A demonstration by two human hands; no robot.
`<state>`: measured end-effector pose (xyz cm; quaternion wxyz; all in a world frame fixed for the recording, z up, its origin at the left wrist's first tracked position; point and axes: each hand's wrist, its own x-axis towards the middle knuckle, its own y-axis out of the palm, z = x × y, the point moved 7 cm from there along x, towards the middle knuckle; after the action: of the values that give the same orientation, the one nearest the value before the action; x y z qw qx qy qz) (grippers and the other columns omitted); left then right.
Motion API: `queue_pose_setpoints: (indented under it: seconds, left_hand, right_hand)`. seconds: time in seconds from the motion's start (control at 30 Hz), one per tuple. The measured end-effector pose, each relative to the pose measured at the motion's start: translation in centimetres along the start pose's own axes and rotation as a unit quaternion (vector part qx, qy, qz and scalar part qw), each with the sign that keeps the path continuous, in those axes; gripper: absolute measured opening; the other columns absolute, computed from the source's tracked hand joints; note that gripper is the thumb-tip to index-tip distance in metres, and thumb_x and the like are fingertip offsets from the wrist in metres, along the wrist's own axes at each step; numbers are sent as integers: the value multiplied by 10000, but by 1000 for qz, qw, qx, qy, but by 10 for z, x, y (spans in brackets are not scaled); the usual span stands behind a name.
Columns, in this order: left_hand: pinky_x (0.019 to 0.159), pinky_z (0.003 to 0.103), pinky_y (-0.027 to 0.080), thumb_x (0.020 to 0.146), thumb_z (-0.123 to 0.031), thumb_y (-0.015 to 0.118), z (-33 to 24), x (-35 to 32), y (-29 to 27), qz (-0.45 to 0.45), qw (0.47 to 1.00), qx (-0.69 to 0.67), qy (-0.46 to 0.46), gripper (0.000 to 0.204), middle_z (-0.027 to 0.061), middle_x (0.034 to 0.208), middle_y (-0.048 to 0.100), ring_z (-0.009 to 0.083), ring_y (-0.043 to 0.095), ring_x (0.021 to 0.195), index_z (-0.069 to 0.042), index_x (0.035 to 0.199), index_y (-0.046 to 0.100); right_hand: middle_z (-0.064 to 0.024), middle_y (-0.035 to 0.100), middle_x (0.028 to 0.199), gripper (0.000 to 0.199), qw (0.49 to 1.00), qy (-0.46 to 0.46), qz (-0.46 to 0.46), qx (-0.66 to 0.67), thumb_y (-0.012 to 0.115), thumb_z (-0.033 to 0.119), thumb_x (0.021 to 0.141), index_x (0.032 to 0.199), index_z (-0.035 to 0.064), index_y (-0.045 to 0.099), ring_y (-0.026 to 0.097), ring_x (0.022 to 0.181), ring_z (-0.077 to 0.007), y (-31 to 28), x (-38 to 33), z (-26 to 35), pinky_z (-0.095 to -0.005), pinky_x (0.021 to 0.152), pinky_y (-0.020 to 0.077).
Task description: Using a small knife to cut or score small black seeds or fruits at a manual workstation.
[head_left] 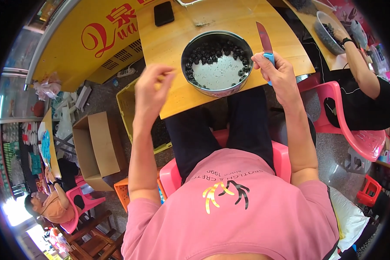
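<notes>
A round metal bowl (219,86) stands on the wooden table in front of me. Small, dark, roundish pieces (209,53) line its far and side walls, and the pale bottom shows in the middle. My right hand (276,71) is closed around the blue handle of a knife (264,38), blade pointing up and away. Its thumb and fingertips are at the bowl's right rim; whether they also pinch a small piece cannot be made out. My left hand (154,86) hovers left of the bowl, fingers bent and slightly apart, a little blurred, with nothing visible in them.
A black phone (164,14) lies on the table (177,102) at the far left. Below the left edge are a yellow crate (126,104) and an open cardboard box (104,145). At right, a co-worker's hand (341,35) reaches into another bowl (323,37). A pink chair (340,110) stands there.
</notes>
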<state>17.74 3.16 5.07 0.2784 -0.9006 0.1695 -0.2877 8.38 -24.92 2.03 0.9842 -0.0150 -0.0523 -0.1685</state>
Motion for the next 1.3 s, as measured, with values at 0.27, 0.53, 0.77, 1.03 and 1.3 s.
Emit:
queue_pose_setpoints:
  seconds: [0.27,0.53,0.77,1.03,1.3]
  left_hand:
    - [771,433,490,818,-123,593,-37,53,165,300,932,83,187,161,177,906,627,359,615,876,-15,929,637]
    - [722,373,503,789,-88,652,-46,59,163,282,936,3,209,163,145,824,635,292,634,801,9,916,614]
    - [636,194,469,853,-35,703,-55,41,101,199,889,-404,-85,239,7,894,607,56,583,745,12,1056,586]
    - [655,188,429,859,16,675,-55,20,72,66,940,-333,-45,241,-18,813,572,43,523,706,3,1088,603]
    - [646,215,466,811,23,696,-61,12,56,-25,943,-332,21,230,29,946,560,69,565,722,-19,1034,657]
  right_hand:
    - [1,597,771,214,999,25,-28,18,645,208,927,966,-3,656,395,566,-16,-12,-15,10,-176,510,302]
    - [3,600,771,196,999,28,-36,25,650,188,923,977,0,659,403,568,-17,-22,-17,4,-175,507,308]
    - [10,611,764,222,997,11,16,79,674,216,907,1007,18,666,421,580,-23,25,-8,9,-181,520,327]
    - [46,543,672,213,979,61,73,179,694,223,890,1002,43,673,457,565,-35,60,-8,16,-190,531,340]
    - [47,525,644,192,972,91,99,194,676,212,902,1004,49,661,467,556,-38,73,-12,8,-200,524,369]
